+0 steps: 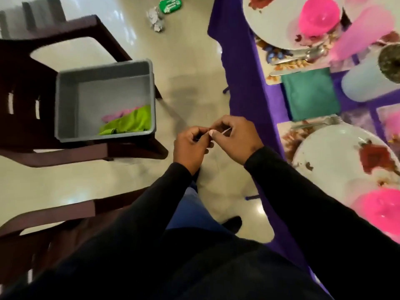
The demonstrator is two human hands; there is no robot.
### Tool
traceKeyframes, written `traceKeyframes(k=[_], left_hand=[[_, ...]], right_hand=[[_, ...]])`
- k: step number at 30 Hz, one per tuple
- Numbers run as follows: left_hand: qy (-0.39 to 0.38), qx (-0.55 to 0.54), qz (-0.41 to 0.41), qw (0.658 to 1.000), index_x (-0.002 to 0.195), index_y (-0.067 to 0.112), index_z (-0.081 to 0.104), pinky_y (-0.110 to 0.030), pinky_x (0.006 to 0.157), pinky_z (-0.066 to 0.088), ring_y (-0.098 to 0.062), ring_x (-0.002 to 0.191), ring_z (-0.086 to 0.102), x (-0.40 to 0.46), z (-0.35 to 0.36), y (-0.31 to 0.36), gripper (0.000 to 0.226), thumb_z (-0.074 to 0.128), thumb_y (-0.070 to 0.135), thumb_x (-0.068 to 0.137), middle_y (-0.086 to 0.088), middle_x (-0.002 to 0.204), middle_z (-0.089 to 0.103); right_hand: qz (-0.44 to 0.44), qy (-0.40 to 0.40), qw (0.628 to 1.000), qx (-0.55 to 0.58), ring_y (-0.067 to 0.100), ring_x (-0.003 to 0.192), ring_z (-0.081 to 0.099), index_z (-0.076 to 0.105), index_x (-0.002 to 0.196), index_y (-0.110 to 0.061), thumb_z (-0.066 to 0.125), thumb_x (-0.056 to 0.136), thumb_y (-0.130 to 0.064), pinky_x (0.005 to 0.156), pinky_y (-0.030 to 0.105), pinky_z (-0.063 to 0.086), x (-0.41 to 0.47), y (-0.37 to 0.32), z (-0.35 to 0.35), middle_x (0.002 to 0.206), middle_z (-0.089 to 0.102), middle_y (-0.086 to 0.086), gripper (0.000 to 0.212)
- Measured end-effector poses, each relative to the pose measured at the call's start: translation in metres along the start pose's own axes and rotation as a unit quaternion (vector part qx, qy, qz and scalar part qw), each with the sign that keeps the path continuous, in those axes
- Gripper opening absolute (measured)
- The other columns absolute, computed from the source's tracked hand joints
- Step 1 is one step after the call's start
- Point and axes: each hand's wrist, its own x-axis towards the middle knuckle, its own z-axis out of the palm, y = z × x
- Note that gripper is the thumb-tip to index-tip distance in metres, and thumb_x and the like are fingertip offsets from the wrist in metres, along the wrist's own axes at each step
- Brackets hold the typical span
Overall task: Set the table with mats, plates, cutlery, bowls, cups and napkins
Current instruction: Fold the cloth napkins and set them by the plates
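A small, thin, pale object point(225, 132) was pinched between the two hands near the centre of the frame, above the floor; what it was could not be told. The left hand point(190, 146) had its grip curled narrow, fingertips meeting the right hand's. The right hand point(234, 137) was likewise curled, thumb and forefinger closed on the thin piece. Both arms were covered by black sleeves point(303, 191).

To the left of the hands, a grey plastic tub point(104, 74) was seen resting on the seat of a dark brown plastic chair point(28, 68). A lime green cloth point(129, 123) and a pink cloth point(118, 114) were lying in its lower right corner.

At the right of the frame the tabletop was covered by a purple tablecloth point(244, 83). A folded green napkin point(309, 94) was laid between two place settings. A white floral plate point(337, 161) with a pink bowl point(381, 208) was set at the lower right, a fork point(316, 124) just above it. Another white plate point(279, 22) carrying a pink bowl point(318, 16) was set at the upper right, with cutlery point(303, 56) below it and a pink cup point(365, 33) beside it.

On the floor at the top of the frame, crumpled paper point(155, 20) and a green packet point(170, 4) were lying.
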Motion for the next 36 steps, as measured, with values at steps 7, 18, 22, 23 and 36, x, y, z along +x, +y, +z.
traceKeyframes(k=[7, 18, 22, 23, 36], left_hand=[[0.074, 0.142, -0.039, 0.986, 0.096, 0.014, 0.077, -0.031, 0.078, 0.058, -0.016, 0.081, 0.071, 0.096, -0.09, -0.074, 0.011, 0.066, 0.014, 0.092, -0.002, 0.087, 0.076], [0.172, 0.501, -0.196, 0.825, 0.118, 0.023, 0.071, -0.047, 0.094, 0.045, -0.043, 0.118, 0.051, 0.227, -0.24, -0.186, 0.038, 0.057, 0.006, 0.087, -0.018, 0.123, 0.06], [0.16, 0.51, -0.241, 0.81, 0.114, 0.017, 0.072, -0.049, 0.096, 0.047, -0.043, 0.119, 0.052, 0.249, -0.268, -0.208, 0.025, 0.062, 0.014, 0.091, -0.019, 0.124, 0.06], [0.155, 0.502, -0.25, 0.813, 0.114, 0.015, 0.072, -0.049, 0.096, 0.049, -0.042, 0.118, 0.054, 0.254, -0.274, -0.212, 0.024, 0.062, 0.014, 0.092, -0.019, 0.124, 0.061], [0.102, 0.523, -0.106, 0.84, 0.095, 0.01, 0.075, -0.05, 0.08, 0.053, -0.045, 0.095, 0.06, 0.247, -0.286, -0.126, 0.02, 0.059, 0.021, 0.089, -0.023, 0.096, 0.067]], right_hand=[[0.033, -0.146, 0.987, -0.058, 0.015, 0.088, 0.066, 0.073, 0.099, -0.015, 0.069, 0.088, -0.022, 0.083, 0.029, 0.054, 0.12, -0.026, 0.106, 0.096, 0.071, -0.001, 0.014], [-0.012, -0.288, 0.943, -0.165, 0.026, 0.117, 0.059, 0.062, 0.125, -0.015, 0.063, 0.089, -0.025, 0.099, 0.035, 0.049, 0.246, -0.031, 0.258, 0.129, 0.063, 0.008, 0.038], [-0.007, -0.308, 0.935, -0.176, 0.028, 0.116, 0.059, 0.061, 0.127, -0.016, 0.063, 0.089, -0.026, 0.098, 0.037, 0.05, 0.252, -0.026, 0.287, 0.128, 0.062, 0.009, 0.039], [-0.005, -0.314, 0.932, -0.182, 0.028, 0.116, 0.059, 0.06, 0.128, -0.016, 0.063, 0.089, -0.025, 0.098, 0.038, 0.05, 0.251, -0.026, 0.29, 0.129, 0.062, 0.009, 0.04], [-0.013, -0.263, 0.953, -0.152, 0.025, 0.103, 0.062, 0.064, 0.119, -0.015, 0.063, 0.09, -0.024, 0.091, 0.04, 0.054, 0.229, -0.063, 0.234, 0.114, 0.066, 0.007, 0.031]])
